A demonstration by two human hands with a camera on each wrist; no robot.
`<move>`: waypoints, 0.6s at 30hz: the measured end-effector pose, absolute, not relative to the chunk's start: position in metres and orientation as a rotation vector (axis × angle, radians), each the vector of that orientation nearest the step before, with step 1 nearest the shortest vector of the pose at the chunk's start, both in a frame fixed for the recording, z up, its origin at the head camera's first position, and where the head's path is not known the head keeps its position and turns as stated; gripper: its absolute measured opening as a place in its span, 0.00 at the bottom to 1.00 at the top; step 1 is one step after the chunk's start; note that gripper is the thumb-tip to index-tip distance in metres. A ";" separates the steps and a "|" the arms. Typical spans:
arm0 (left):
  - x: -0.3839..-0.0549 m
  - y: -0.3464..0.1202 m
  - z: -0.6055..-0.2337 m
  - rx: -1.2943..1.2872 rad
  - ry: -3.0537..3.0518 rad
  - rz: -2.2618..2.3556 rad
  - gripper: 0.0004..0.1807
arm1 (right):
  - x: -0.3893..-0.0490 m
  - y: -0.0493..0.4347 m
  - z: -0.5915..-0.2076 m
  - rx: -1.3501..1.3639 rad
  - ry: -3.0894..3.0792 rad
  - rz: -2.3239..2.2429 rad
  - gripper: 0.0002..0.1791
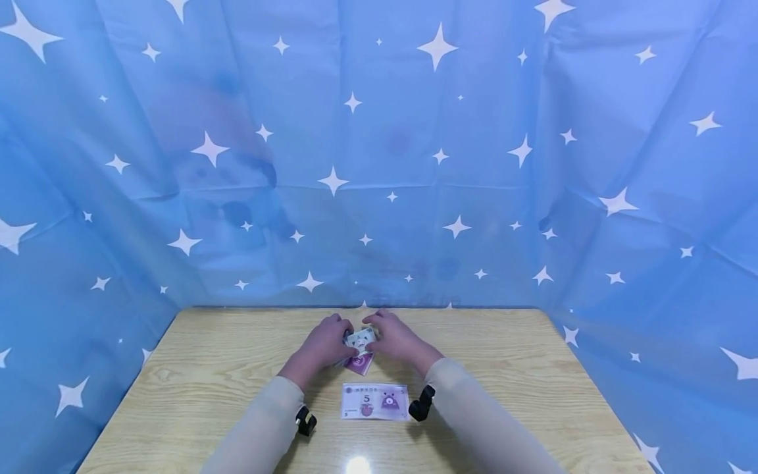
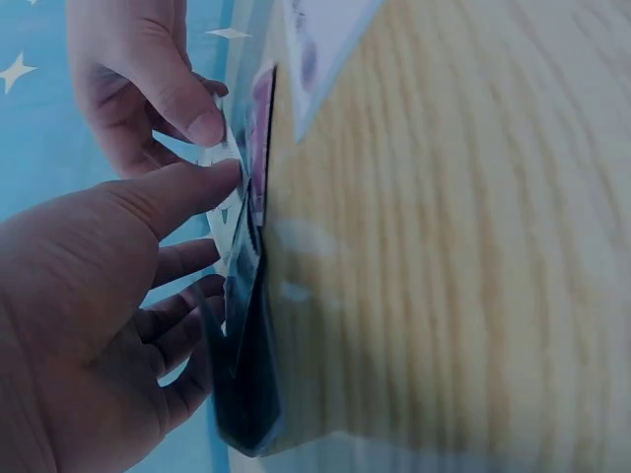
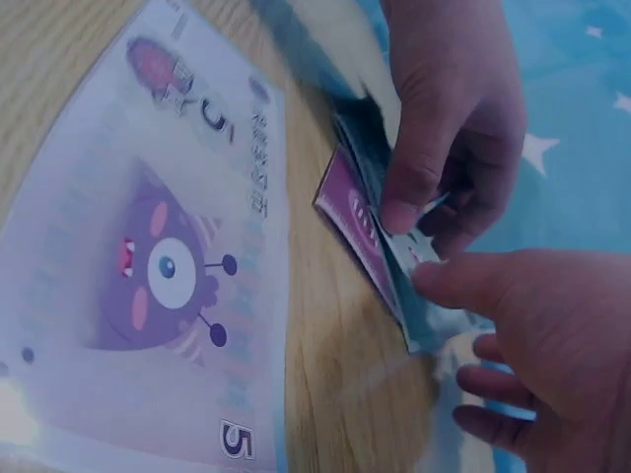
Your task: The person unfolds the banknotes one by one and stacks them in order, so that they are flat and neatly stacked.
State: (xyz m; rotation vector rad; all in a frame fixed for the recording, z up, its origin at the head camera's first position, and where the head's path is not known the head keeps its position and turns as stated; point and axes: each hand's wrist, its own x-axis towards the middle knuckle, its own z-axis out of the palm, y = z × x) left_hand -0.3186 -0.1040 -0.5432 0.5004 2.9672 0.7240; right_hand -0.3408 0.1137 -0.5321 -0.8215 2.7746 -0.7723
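Observation:
Near the table's far edge, my left hand (image 1: pixel 324 343) and right hand (image 1: pixel 399 339) meet over a small pile of play banknotes. A pale green play banknote (image 1: pixel 361 340) is between them, pinched by thumb and fingers from both sides. Beneath it a purple play banknote (image 1: pixel 359 364) sticks out toward me. In the left wrist view, a bent dark-green note (image 2: pixel 246 379) stands under my left fingers. Both thumbs press the pale note's near face in the right wrist view, and my right thumb (image 3: pixel 458 281) sits at its end.
A purple play banknote marked 5 (image 1: pixel 375 401), with a one-eyed monster, lies flat nearer me, between my forearms. The wooden table (image 1: pixel 195 375) ends at a blue curtain with white stars (image 1: pixel 391 263). Black wrist cameras (image 1: pixel 422 403) hang from both sleeves.

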 end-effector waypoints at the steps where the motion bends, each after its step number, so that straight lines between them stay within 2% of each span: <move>1: -0.319 -0.104 -0.545 0.493 2.967 0.719 0.28 | -0.341 0.113 -0.533 -0.826 2.773 -0.741 0.34; 7: -0.321 -0.104 -0.550 0.484 2.967 0.733 0.25 | -0.341 0.113 -0.536 -0.820 2.759 -0.675 0.31; 12: -0.322 -0.104 -0.551 0.524 2.996 0.750 0.23 | -0.341 0.114 -0.539 -0.786 2.745 -0.771 0.30; 18: -0.323 -0.103 -0.552 0.581 3.048 0.772 0.19 | -0.342 0.116 -0.542 -0.749 2.727 -0.918 0.23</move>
